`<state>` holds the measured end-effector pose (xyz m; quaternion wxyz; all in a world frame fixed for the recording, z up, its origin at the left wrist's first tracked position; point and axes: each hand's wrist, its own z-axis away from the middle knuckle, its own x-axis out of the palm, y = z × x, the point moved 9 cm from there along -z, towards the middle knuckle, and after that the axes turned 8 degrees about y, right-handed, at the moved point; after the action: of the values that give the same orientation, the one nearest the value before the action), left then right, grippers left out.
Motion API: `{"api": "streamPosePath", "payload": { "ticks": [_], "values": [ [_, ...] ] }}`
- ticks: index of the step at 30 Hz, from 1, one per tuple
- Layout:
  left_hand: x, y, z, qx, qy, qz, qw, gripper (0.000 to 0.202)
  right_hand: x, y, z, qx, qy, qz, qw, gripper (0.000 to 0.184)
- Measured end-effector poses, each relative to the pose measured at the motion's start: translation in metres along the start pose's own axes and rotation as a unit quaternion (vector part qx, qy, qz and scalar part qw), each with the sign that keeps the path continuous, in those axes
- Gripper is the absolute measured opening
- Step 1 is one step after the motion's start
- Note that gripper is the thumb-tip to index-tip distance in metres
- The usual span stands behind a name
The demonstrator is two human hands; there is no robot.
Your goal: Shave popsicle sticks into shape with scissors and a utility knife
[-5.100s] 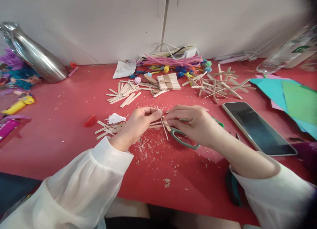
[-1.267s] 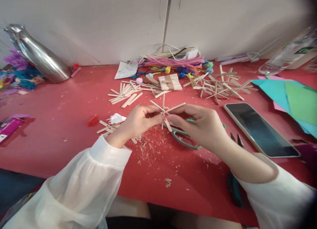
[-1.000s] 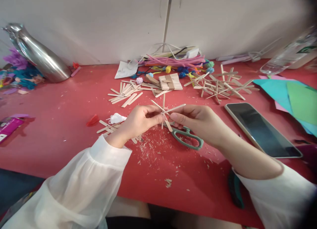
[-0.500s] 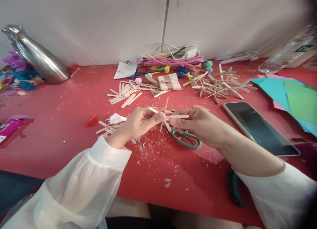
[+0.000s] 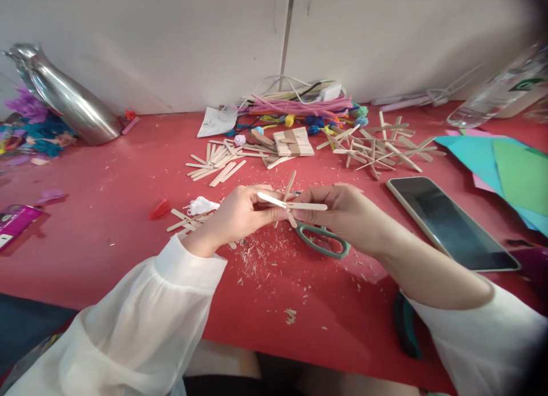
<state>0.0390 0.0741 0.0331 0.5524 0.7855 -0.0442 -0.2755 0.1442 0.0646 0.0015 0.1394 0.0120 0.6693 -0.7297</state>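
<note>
Several wooden craft sticks joined in a star shape [image 5: 310, 206] are held up above the red table between my two hands. My left hand [image 5: 246, 213] pinches the star near its centre, fingers closed on it. From the other side my right hand [image 5: 342, 213] grips it too, thumb and fingertips at the lower right sticks. Behind and below the right hand lie scissors with green handles [image 5: 323, 242], their blades mostly hidden. A small pile of craft sticks [image 5: 182, 221] lies just left of my left wrist, with a white crumpled piece [image 5: 202, 205] on top.
Wood splinters [image 5: 257, 253] litter the table [image 5: 128, 202]. Loose craft sticks [image 5: 214, 161], a stick bundle [image 5: 295, 142] and finished stick stars [image 5: 385, 145] lie further back. A phone [image 5: 454, 222] is at right, near coloured paper [image 5: 518, 168]. A metal jug [image 5: 72, 99] stands back left.
The stick star has tilted and turned slightly in my fingers, and my left thumb has shifted down off its centre. Both hands still hold it in about the same place.
</note>
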Motion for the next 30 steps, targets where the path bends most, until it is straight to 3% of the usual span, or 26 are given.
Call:
{"api": "streamPosePath", "payload": {
  "ticks": [9, 20, 30],
  "values": [
    [-0.001, 0.000, 0.002, 0.012, 0.009, 0.009, 1.000, 0.020, 0.000, 0.000, -0.002, 0.000, 0.005, 0.012, 1.000, 0.023],
    [-0.002, -0.001, 0.001, 0.004, 0.006, 0.009, 1.000, 0.026, -0.006, -0.016, 0.003, -0.076, 0.056, 0.086, 0.992, 0.014],
    [-0.001, -0.006, 0.002, -0.011, 0.008, 0.018, 1.000, 0.016, 0.000, -0.001, -0.003, -0.001, -0.004, -0.026, 1.000, 0.019]
  ]
}}
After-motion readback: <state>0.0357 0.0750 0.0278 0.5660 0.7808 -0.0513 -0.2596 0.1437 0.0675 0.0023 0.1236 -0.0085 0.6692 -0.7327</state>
